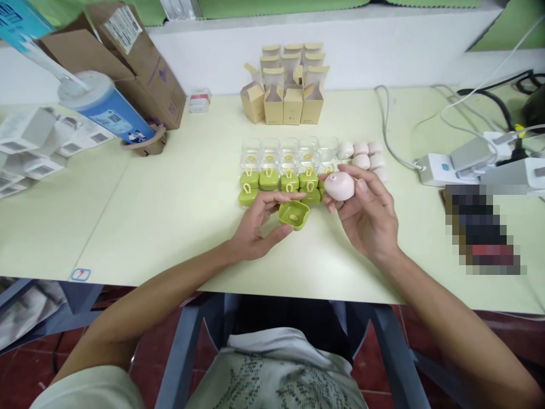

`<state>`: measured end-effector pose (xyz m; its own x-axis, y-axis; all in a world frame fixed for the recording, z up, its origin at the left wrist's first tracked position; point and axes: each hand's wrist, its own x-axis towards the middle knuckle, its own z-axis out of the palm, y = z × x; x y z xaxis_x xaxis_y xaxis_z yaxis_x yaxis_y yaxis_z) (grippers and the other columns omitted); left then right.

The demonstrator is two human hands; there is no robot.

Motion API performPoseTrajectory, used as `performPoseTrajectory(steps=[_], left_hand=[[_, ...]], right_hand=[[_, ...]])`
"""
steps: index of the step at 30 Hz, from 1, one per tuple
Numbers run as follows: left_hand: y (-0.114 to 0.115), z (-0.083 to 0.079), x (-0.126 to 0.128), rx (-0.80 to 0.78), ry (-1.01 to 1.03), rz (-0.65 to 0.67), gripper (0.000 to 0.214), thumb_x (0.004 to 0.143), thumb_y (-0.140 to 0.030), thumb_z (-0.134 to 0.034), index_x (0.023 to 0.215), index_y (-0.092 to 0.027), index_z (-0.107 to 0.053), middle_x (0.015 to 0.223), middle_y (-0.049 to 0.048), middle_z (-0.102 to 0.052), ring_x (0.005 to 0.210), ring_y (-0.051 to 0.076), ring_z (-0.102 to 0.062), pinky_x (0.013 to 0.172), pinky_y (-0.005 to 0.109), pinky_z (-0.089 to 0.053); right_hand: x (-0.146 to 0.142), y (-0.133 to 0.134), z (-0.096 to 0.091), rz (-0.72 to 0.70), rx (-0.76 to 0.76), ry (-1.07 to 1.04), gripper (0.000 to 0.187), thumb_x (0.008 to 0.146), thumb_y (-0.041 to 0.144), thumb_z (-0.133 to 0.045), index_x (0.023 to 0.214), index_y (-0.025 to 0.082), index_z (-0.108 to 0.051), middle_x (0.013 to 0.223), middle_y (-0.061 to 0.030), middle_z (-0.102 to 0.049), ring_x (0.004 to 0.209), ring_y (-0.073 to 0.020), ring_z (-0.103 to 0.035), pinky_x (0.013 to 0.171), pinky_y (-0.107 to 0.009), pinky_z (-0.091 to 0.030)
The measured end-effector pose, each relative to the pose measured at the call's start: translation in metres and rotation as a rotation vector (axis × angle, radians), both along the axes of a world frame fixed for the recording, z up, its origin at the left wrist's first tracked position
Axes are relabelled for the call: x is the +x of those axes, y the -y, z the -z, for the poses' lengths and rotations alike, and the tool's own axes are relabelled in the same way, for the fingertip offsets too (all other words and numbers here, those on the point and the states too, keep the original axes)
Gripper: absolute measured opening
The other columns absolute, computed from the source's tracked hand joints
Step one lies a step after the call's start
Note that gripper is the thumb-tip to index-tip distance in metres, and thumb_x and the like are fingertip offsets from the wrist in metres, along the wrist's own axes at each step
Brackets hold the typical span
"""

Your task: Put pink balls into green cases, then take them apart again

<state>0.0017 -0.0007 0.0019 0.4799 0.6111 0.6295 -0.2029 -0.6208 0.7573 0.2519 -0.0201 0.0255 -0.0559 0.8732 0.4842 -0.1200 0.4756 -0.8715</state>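
My left hand (256,230) holds a small green case half (301,219) between thumb and fingers. Its hollow side is turned up, and a pale spot shows at its bottom. Close to its right, my right hand (371,218) grips a pale pink egg-shaped sponge (338,186) by its right side, raised above the table. Behind both hands stand rows of green cases (269,180) with yellow loops; my fingers cover some of them. Clear lids (289,146) are lined up further back. Several more egg-shaped sponges (361,162) sit to the right of those lids.
Open cardboard boxes (284,108) stand along the wall. On the left are a blue canister (113,111), a large carton (149,79) and white boxes (29,133). Power strips (445,168) with cables and a blurred dark object (481,227) lie on the right.
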Motion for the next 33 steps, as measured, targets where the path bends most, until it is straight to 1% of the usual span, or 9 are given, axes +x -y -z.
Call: performPoseTrajectory(steps=[4, 8, 10, 12, 16, 19, 25, 28, 33], left_hand=[[-0.004, 0.008, 0.003, 0.048, 0.023, -0.102, 0.053, 0.098, -0.032, -0.086, 0.143, -0.028, -0.059, 0.139, 0.0121, -0.074, 0.131, 0.022, -0.076, 0.105, 0.036, -0.067], [-0.005, 0.012, 0.004, 0.036, -0.016, -0.120, 0.057, 0.097, -0.036, -0.089, 0.145, -0.027, -0.060, 0.136, 0.0122, -0.076, 0.129, 0.023, -0.077, 0.107, 0.038, -0.066], [-0.004, 0.013, 0.004, 0.043, -0.022, -0.132, 0.058, 0.096, -0.037, -0.090, 0.144, -0.027, -0.060, 0.137, 0.0127, -0.076, 0.129, 0.024, -0.077, 0.106, 0.038, -0.066], [-0.003, 0.013, 0.004, 0.045, -0.012, -0.146, 0.059, 0.094, -0.037, -0.092, 0.143, -0.026, -0.061, 0.135, 0.0123, -0.077, 0.127, 0.023, -0.078, 0.104, 0.036, -0.067], [-0.003, 0.012, 0.004, 0.008, 0.024, -0.142, 0.059, 0.092, -0.034, -0.094, 0.142, -0.026, -0.063, 0.133, 0.0112, -0.078, 0.123, 0.020, -0.079, 0.105, 0.032, -0.066], [-0.003, 0.011, 0.004, -0.020, 0.042, -0.117, 0.057, 0.092, -0.032, -0.094, 0.140, -0.026, -0.064, 0.134, 0.0112, -0.077, 0.124, 0.019, -0.079, 0.103, 0.029, -0.067], [0.001, 0.010, 0.005, -0.072, 0.034, -0.079, 0.048, 0.094, -0.029, -0.092, 0.134, -0.028, -0.066, 0.134, 0.0101, -0.075, 0.123, 0.021, -0.079, 0.096, 0.030, -0.070], [0.002, 0.010, 0.004, -0.091, 0.015, -0.093, 0.047, 0.094, -0.031, -0.091, 0.134, -0.029, -0.066, 0.133, 0.0093, -0.075, 0.121, 0.021, -0.080, 0.093, 0.030, -0.070], [-0.001, 0.010, 0.002, -0.087, -0.017, -0.099, 0.049, 0.093, -0.037, -0.093, 0.134, -0.029, -0.066, 0.132, 0.0089, -0.075, 0.123, 0.021, -0.079, 0.091, 0.029, -0.070]], right_hand=[[0.005, -0.005, 0.004, 0.009, 0.031, 0.033, 0.038, 0.107, 0.046, -0.074, 0.144, 0.038, -0.071, 0.121, -0.0058, -0.083, 0.094, -0.0255, -0.084, 0.075, -0.042, -0.071], [-0.004, 0.005, 0.004, 0.101, 0.062, 0.094, 0.039, 0.104, 0.049, -0.078, 0.140, 0.034, -0.072, 0.122, -0.0076, -0.083, 0.098, -0.0264, -0.085, 0.080, -0.042, -0.072], [-0.009, 0.011, 0.002, 0.142, 0.108, 0.154, 0.038, 0.102, 0.044, -0.082, 0.137, 0.031, -0.074, 0.125, -0.0086, -0.083, 0.104, -0.0261, -0.084, 0.086, -0.041, -0.071], [-0.013, 0.016, -0.002, 0.145, 0.165, 0.232, 0.037, 0.099, 0.036, -0.086, 0.135, 0.030, -0.077, 0.126, -0.0087, -0.084, 0.107, -0.0259, -0.083, 0.089, -0.041, -0.070], [-0.018, 0.019, -0.008, 0.155, 0.302, 0.382, 0.036, 0.097, 0.025, -0.086, 0.132, 0.030, -0.081, 0.117, -0.0078, -0.087, 0.102, -0.0263, -0.081, 0.086, -0.043, -0.068], [-0.019, 0.020, -0.012, 0.210, 0.367, 0.473, 0.034, 0.099, 0.025, -0.084, 0.133, 0.029, -0.082, 0.109, -0.0078, -0.087, 0.093, -0.0253, -0.081, 0.081, -0.043, -0.067], [-0.015, 0.019, -0.014, 0.219, 0.455, 0.563, 0.033, 0.100, 0.025, -0.081, 0.132, 0.027, -0.083, 0.101, -0.0073, -0.086, 0.079, -0.0226, -0.076, 0.072, -0.041, -0.063], [-0.014, 0.018, -0.015, 0.201, 0.447, 0.559, 0.030, 0.101, 0.025, -0.080, 0.130, 0.024, -0.083, 0.096, -0.0065, -0.085, 0.075, -0.0204, -0.075, 0.071, -0.038, -0.063], [-0.013, 0.018, -0.014, 0.183, 0.389, 0.541, 0.026, 0.102, 0.030, -0.081, 0.128, 0.026, -0.085, 0.093, -0.0032, -0.086, 0.075, -0.0187, -0.077, 0.075, -0.036, -0.065]])
